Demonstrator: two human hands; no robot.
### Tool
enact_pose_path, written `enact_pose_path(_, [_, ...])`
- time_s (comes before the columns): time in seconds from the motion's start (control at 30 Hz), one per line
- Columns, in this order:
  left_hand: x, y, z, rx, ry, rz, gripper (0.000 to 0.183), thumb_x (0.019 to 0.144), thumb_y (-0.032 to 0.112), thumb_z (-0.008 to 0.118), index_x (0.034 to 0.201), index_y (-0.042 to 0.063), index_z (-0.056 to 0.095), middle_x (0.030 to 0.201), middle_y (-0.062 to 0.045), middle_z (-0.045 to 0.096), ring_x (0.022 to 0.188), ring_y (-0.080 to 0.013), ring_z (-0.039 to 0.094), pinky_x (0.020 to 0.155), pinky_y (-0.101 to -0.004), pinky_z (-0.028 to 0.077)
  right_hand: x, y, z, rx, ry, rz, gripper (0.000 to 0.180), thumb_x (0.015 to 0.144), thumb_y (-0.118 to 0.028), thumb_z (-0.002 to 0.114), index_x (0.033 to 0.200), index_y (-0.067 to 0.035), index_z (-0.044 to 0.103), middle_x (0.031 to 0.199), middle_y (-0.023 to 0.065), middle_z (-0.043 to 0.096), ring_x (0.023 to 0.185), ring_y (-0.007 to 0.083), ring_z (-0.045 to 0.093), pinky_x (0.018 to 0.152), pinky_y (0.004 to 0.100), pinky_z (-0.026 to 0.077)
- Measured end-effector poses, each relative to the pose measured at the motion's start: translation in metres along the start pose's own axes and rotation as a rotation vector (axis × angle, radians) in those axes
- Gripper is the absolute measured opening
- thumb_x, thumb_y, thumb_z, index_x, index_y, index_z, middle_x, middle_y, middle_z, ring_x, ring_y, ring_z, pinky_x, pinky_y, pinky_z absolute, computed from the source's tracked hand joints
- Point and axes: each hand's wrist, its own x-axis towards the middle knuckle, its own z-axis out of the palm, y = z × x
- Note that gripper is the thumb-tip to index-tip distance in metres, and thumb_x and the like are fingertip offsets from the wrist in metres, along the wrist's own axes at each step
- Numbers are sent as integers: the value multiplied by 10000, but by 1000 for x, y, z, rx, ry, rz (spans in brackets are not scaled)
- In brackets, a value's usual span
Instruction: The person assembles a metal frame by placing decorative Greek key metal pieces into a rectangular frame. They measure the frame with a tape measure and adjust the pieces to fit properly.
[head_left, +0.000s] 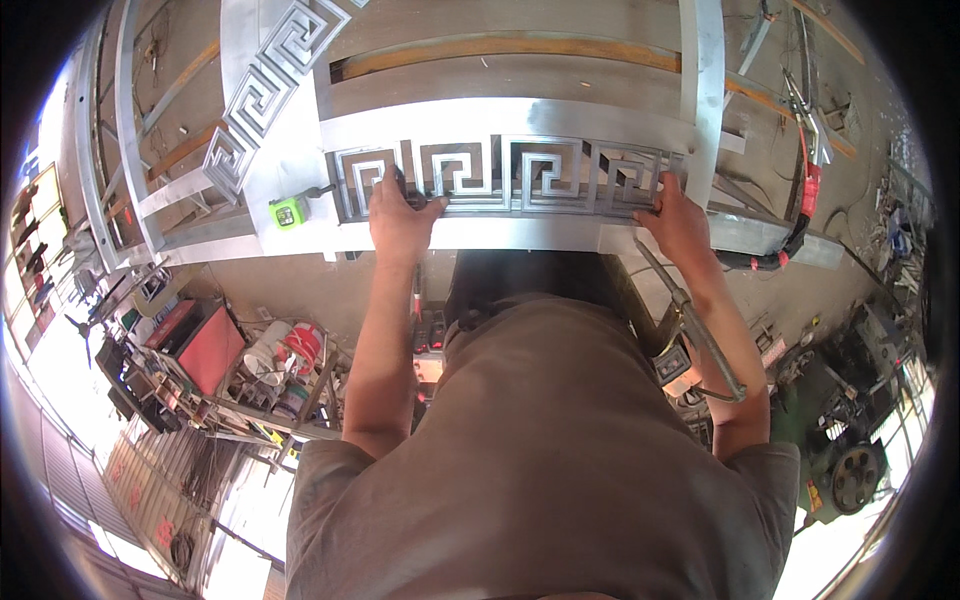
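A metal Greek-key panel (502, 176) lies between the bars of a large metal frame (480, 234). My left hand (401, 214) grips the panel near its left end, thumb on the lower edge and fingers over the pattern. My right hand (675, 217) grips its right end, where the fingertips bend round the edge. A second Greek-key strip (259, 97) rests at a slant on the wide plate at the upper left. A green tape measure (286, 213) sits on that plate, left of my left hand. The undersides of both hands are hidden.
Right of my right hand lies a tool with red tape (810, 191) and a dark cable. A metal rod clamp or holder (686, 315) stands beside my right forearm. Rusty bars (510, 46) cross beyond the frame. A red box (214, 349) and buckets (304, 345) stand at lower left.
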Motion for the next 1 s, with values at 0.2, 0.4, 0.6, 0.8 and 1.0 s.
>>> enact_pose_path(0.2, [0, -6, 0, -41, -22, 3, 986, 767, 326, 916, 1537, -62, 437, 1376, -253, 592, 1300, -409, 573, 1103, -484, 480, 1, -1, -1, -6, -10, 1, 606, 847, -270, 863, 1252, -71, 458, 901, 149, 721, 895, 409, 728, 745, 531, 553])
enact_pose_path(0.4, [-2, 3, -7, -59, -60, -42, 997, 779, 319, 914, 1557, -57, 416, 1405, -277, 578, 1336, -422, 564, 1129, -490, 472, 1, 3, 3, 7, 11, -12, 587, 845, -240, 859, 1249, -75, 466, 836, 111, 680, 840, 379, 718, 713, 507, 542])
enact_pose_path(0.6, [-2, 2, -5, -37, -56, -28, 991, 787, 311, 909, 1560, -58, 411, 1417, -281, 567, 1333, -415, 565, 1130, -492, 471, 2, 10, 9, 17, 43, -32, 595, 840, -204, 858, 1290, -75, 490, 841, 88, 645, 797, 347, 698, 706, 467, 532])
enact_pose_path(0.8, [-2, 1, -4, -41, -63, -35, 995, 786, 314, 908, 1566, -48, 407, 1434, -278, 559, 1339, -416, 560, 1135, -495, 468, 0, 2, 2, 1, 30, -27, 598, 838, -229, 859, 1249, -81, 451, 877, 134, 708, 881, 409, 729, 747, 527, 554])
enact_pose_path(1.0, [-3, 3, -4, -3, -52, -63, 1024, 774, 358, 908, 1571, -44, 406, 1482, -311, 539, 1406, -448, 514, 1172, -497, 438, 1, 1, 1, 15, -3, 11, 626, 830, -222, 860, 1284, -78, 453, 918, 161, 731, 914, 425, 731, 766, 541, 555])
